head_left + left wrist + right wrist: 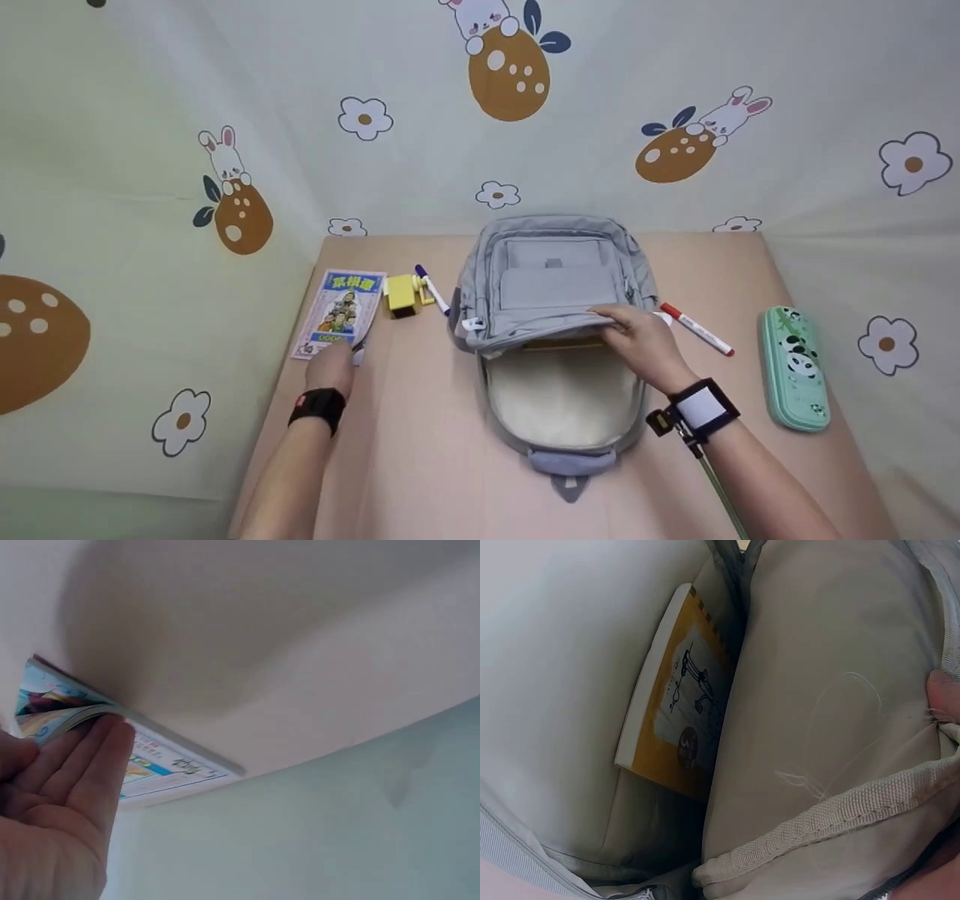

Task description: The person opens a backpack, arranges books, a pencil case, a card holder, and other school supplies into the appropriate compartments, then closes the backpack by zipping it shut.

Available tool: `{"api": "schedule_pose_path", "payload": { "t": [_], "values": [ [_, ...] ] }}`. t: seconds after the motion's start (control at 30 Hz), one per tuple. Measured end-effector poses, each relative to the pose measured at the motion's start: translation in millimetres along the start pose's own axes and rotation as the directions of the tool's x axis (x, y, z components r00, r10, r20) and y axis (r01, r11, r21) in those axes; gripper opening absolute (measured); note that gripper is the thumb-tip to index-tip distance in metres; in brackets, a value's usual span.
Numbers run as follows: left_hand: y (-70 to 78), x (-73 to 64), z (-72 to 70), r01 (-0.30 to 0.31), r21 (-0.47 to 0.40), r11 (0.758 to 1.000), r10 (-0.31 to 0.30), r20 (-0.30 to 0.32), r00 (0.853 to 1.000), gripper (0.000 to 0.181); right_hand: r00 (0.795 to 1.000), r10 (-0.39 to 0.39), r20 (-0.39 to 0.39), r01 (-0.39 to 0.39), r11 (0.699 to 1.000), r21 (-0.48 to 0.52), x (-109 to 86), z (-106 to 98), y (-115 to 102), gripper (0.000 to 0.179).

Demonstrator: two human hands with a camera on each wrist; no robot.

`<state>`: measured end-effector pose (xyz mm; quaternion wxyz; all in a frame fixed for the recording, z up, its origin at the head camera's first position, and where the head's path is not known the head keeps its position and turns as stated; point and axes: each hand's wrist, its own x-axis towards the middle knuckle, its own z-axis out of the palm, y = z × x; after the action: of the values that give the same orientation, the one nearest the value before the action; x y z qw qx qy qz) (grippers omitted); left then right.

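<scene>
At the left of the table lies a comic booklet (339, 315) with a blue-and-pink cover. My left hand (331, 367) pinches its near edge; in the left wrist view the fingers (97, 757) are under bent pages, with the thumb on the other side. A grey backpack (556, 289) lies unzipped in the middle. My right hand (646, 341) grips the edge of its front panel and holds it up, so the pale lining (566, 397) shows. Inside the backpack, the right wrist view has a yellow-covered book (682, 701), partly hidden by the panel.
Beside the booklet stand a yellow pencil sharpener with a crank (403, 294) and a purple-capped marker (433, 289). Right of the backpack lie a red-capped marker (697, 330) and a green panda pencil case (796, 369). A patterned cloth (420, 172) rises behind the table.
</scene>
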<state>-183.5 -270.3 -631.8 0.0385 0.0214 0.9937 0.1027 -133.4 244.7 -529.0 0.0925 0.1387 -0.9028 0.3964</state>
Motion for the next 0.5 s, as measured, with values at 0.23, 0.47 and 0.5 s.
{"api": "schedule_pose_path", "payload": {
  "t": [0.23,0.47,0.5],
  "values": [
    [3.4,-52.1,-0.2,-0.054,0.003,0.999,0.054,-0.027,0.998,0.018,1.0,-0.004,0.001,0.004,1.0,-0.001,1.3,-0.7,0.4,0.03],
    [23.3,-96.7,3.1,0.027,-0.103,0.994,-0.02,0.066,0.998,0.021,1.0,-0.01,0.012,0.01,1.0,0.01,1.2,-1.6,1.1,0.03],
    [28.0,-101.3,3.6,0.061,-0.14,0.988,-0.05,0.084,0.995,0.022,1.0,-0.005,0.011,0.005,1.0,0.014,1.1,-1.7,1.1,0.03]
  ]
}}
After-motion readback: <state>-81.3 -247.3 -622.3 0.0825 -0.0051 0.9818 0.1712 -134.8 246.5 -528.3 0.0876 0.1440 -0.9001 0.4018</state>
